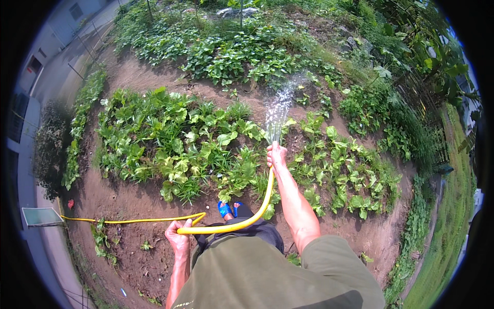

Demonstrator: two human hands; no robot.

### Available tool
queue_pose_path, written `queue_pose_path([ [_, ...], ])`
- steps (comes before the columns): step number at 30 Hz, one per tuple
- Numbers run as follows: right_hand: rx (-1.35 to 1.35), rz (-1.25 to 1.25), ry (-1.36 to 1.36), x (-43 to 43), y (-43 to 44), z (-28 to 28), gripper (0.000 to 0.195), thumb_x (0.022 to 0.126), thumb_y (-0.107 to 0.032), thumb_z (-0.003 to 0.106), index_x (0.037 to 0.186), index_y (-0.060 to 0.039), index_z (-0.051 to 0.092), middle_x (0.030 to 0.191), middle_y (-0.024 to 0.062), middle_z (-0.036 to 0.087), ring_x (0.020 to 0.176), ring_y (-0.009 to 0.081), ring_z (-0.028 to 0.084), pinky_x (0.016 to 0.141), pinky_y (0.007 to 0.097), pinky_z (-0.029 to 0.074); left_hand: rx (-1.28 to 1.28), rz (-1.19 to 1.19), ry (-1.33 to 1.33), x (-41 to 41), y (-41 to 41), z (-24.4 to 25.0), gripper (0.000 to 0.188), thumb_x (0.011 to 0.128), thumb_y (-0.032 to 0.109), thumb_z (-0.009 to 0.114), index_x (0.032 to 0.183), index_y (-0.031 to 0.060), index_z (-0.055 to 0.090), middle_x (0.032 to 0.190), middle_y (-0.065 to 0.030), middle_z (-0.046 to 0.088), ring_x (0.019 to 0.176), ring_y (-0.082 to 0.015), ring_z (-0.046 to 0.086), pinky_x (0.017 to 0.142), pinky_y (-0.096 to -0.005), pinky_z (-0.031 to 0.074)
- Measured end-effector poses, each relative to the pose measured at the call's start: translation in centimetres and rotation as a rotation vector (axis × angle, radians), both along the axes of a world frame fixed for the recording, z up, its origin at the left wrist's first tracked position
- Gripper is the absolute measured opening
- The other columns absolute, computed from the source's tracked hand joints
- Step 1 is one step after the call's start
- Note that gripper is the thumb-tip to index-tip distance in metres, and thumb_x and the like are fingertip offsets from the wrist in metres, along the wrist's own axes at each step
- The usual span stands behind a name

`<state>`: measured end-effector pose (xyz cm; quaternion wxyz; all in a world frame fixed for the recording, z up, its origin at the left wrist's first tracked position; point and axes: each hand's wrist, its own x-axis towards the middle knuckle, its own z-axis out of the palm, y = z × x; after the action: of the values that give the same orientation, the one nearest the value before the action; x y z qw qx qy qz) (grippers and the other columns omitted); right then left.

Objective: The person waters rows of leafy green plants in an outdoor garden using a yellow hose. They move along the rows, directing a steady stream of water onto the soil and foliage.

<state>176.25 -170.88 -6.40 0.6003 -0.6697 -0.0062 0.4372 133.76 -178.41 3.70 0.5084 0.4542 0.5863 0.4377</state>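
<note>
A yellow garden hose (247, 223) runs in a curve across the front of my body. My right hand (277, 155) is closed around its end, and water (278, 110) sprays from there away from me, over the leafy plants and soil. At the lower left, my left hand (180, 236) grips a lower part of the same hose. Past that hand the hose bends sharply and stretches left over the ground. Leafy green vegetables (173, 143) grow on the left of the spray, and another patch of them (343, 166) on its right.
My feet in blue slippers (224, 209) stand on bare soil at the bed's near edge. Dense vines (231, 58) cover the far ground. A framed panel (42, 216) and a dark bush (52, 146) are at the left, beside a paved way. Shrubs (409, 116) rise at the right.
</note>
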Motion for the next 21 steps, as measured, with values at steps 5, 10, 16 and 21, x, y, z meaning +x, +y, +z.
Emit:
queue_pose_path([
  [5,0.001,-0.062,0.018,-0.2,-0.3,-0.8,0.031,0.093,-0.032,0.048,0.081,-0.0036,0.053,0.052,-0.0008,0.040,0.036,0.0098,0.034,0.033,0.0279,0.028,0.031,-0.035,0.092,0.5,-0.1,1.5,0.043,0.083,0.007,0.079,0.061,0.0110,0.042,0.061,0.0070,0.044,0.057,-0.0035,0.036,0.052,-0.0229,0.031],
  [10,0.023,-0.236,0.059,2.2,-2.9,-2.0,0.031,0.094,-0.034,0.047,0.085,-0.0041,0.052,0.055,-0.0003,0.040,0.037,0.0104,0.035,0.033,0.0282,0.029,0.012,-0.047,0.097,0.6,-0.4,1.1,0.044,0.082,0.008,0.080,0.061,0.0107,0.042,0.061,0.0071,0.044,0.057,-0.0034,0.036,0.052,-0.0227,0.031],
  [16,0.034,-0.387,0.037,4.8,-6.0,-2.5,0.035,0.095,-0.038,0.047,0.086,-0.0034,0.051,0.053,-0.0005,0.038,0.036,0.0118,0.035,0.033,0.0285,0.029,-0.036,-0.078,0.057,2.1,-0.4,0.9,0.043,0.083,0.005,0.079,0.061,0.0105,0.042,0.059,0.0068,0.043,0.056,-0.0040,0.036,0.052,-0.0222,0.033],
  [21,0.051,-0.396,0.048,5.3,-6.9,-2.4,0.036,0.095,-0.038,0.048,0.085,-0.0034,0.051,0.053,-0.0005,0.039,0.036,0.0118,0.035,0.033,0.0291,0.029,-0.064,-0.086,0.050,2.5,-0.2,0.7,0.044,0.083,0.005,0.079,0.061,0.0104,0.041,0.061,0.0064,0.044,0.057,-0.0042,0.037,0.053,-0.0223,0.035],
])
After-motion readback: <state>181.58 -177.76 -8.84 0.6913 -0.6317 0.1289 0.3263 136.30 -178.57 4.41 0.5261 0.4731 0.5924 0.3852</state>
